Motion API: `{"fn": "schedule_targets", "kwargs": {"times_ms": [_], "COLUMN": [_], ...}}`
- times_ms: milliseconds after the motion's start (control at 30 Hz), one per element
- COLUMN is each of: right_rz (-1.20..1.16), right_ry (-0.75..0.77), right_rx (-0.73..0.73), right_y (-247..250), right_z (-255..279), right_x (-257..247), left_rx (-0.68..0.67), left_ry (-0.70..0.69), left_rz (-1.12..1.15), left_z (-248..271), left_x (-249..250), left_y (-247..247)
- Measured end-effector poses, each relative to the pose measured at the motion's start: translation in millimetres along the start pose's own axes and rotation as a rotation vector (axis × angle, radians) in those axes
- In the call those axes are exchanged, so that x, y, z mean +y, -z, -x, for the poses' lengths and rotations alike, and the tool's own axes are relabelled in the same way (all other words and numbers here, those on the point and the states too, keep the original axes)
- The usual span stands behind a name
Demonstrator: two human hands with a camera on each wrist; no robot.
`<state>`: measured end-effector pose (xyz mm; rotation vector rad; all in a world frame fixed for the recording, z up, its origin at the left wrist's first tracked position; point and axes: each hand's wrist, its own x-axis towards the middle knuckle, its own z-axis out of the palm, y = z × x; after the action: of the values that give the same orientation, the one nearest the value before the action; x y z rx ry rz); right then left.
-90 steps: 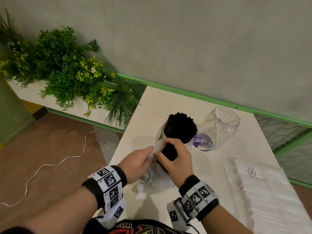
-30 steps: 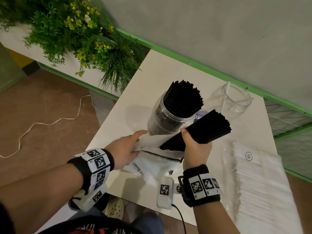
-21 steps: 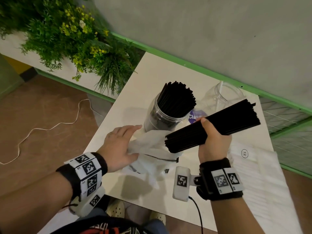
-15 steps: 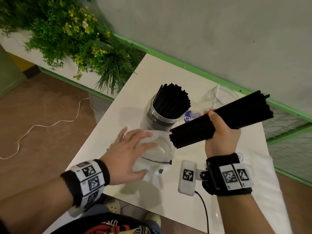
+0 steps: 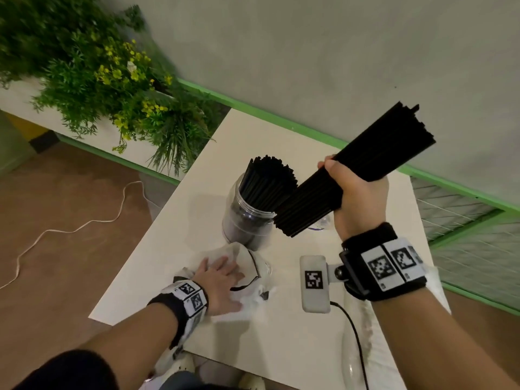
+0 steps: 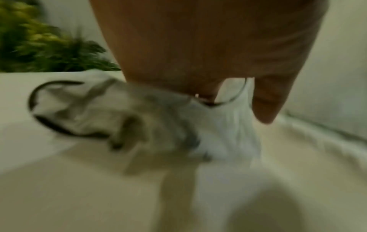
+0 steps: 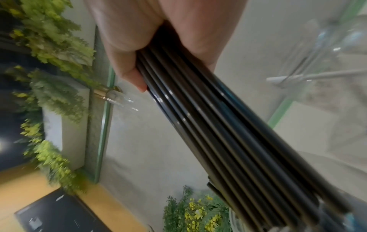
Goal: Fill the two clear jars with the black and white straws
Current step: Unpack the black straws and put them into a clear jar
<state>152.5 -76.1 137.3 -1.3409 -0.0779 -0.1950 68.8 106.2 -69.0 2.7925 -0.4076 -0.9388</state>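
Note:
My right hand (image 5: 357, 198) grips a thick bundle of black straws (image 5: 380, 147) and holds it tilted in the air, its lower end beside the clear jar (image 5: 244, 220) packed with upright black straws. In the right wrist view the bundle (image 7: 228, 133) runs out from my fist (image 7: 158, 31). The second clear jar (image 7: 337, 47), with one white straw (image 7: 317, 75) in it, is mostly hidden behind my right hand in the head view. My left hand (image 5: 222, 280) lies flat with fingers spread on a crumpled white plastic wrapper (image 5: 253, 266) on the table.
The white table (image 5: 253, 136) stands against a grey wall with a green rail. A planter of green plants (image 5: 112, 80) is at the left. A pack of white straws (image 5: 434, 280) lies at the table's right edge. A white cable (image 5: 84, 226) trails on the floor.
My right hand pulled the black bundle out of the wrapper and raised it, tilting it steeper. My left hand flattened onto the empty wrapper and drew it nearer.

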Motion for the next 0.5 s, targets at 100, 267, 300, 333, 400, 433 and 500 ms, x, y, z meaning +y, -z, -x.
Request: {"fn": "schedule_targets", "kwargs": {"times_ms": [100,267,300,333,400,433,500], "right_rz": [0.074,0.13,0.139,0.154,0.174,0.177,0.182], "right_ry": [0.044,0.022,0.006,-0.011,-0.031,-0.034,-0.031], "right_rx": [-0.022,-0.021,-0.024,-0.021,0.007,0.02,0.037], "right_y": [-18.2,-41.7,-45.2,-47.9,-51.8,-53.5,-56.7], "right_z": [-11.7,-27.5,-29.3,-30.7,-34.3,-35.7,-37.7], "right_x": [-1.5,11.3,15.5,19.3,25.4,27.0,29.3], "left_rx": [0.071,0.467,0.567,0.659,0.763,0.757,0.661], "left_ry": [0.036,0.022,0.009,-0.013,-0.073,-0.1,-0.129], "left_rz": [0.394,0.819,0.787,0.747,0.623,0.538,0.403], "left_z": [9.7,29.2,29.2,28.7,21.9,17.9,12.0], "left_x": [-4.5,-21.2,-23.7,-25.4,-32.8,-36.3,-42.6], "left_y": [23.1,80.1,94.2,107.6,126.7,132.8,139.0]}}
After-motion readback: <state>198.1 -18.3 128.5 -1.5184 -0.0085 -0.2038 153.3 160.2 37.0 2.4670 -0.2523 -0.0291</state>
